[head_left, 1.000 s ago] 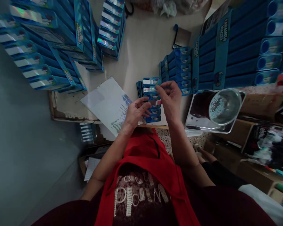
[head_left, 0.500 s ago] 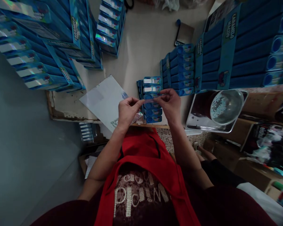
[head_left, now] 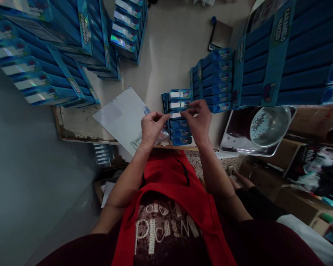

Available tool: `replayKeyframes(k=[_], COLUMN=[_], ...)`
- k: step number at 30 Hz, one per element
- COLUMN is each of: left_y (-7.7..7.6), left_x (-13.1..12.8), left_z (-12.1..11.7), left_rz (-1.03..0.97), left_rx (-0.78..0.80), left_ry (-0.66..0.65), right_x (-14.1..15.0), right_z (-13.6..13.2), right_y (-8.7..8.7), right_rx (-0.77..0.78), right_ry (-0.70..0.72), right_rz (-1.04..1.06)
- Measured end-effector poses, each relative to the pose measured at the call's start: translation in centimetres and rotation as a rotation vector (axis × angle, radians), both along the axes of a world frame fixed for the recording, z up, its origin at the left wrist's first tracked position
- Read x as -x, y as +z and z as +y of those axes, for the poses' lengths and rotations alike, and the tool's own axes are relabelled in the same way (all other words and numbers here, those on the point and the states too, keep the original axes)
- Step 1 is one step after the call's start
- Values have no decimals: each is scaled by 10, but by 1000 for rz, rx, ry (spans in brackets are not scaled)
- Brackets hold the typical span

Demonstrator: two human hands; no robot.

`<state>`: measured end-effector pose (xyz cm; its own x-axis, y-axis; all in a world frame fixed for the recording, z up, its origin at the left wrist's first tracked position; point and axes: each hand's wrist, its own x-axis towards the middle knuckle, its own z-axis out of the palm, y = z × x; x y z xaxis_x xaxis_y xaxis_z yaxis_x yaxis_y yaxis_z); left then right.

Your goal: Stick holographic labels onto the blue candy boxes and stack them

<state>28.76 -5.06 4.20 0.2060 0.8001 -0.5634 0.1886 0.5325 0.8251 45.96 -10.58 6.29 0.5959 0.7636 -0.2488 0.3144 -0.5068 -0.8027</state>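
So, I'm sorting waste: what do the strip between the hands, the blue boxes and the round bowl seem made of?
Pale strip: perhaps paper or plastic film, glossy; thin, bright.
Blue boxes: probably printed card, satiny; crisp edges.
Round bowl: greyish, shiny; metal or clear plastic, unclear.

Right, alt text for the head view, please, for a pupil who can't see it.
A person's hands hold a pale strip between them, over a row of blue boxes on a table. A sheet lies to the left, a bowl on a tray to the right, with more boxes on both sides.
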Motion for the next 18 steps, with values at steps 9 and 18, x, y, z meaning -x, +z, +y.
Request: replayKeyframes(k=[9,18], left_y=[-33,-84], left_x=[-26,63], left_z=[-21,45], left_rz=[-192,516], left_rx=[442,-230], left_ry=[240,51], right_x=[-23,-28], right_z=[-11,-27], right_y=[-37,0], right_rx=[1,-92], right_ry=[-33,-20], right_rz=[15,-157])
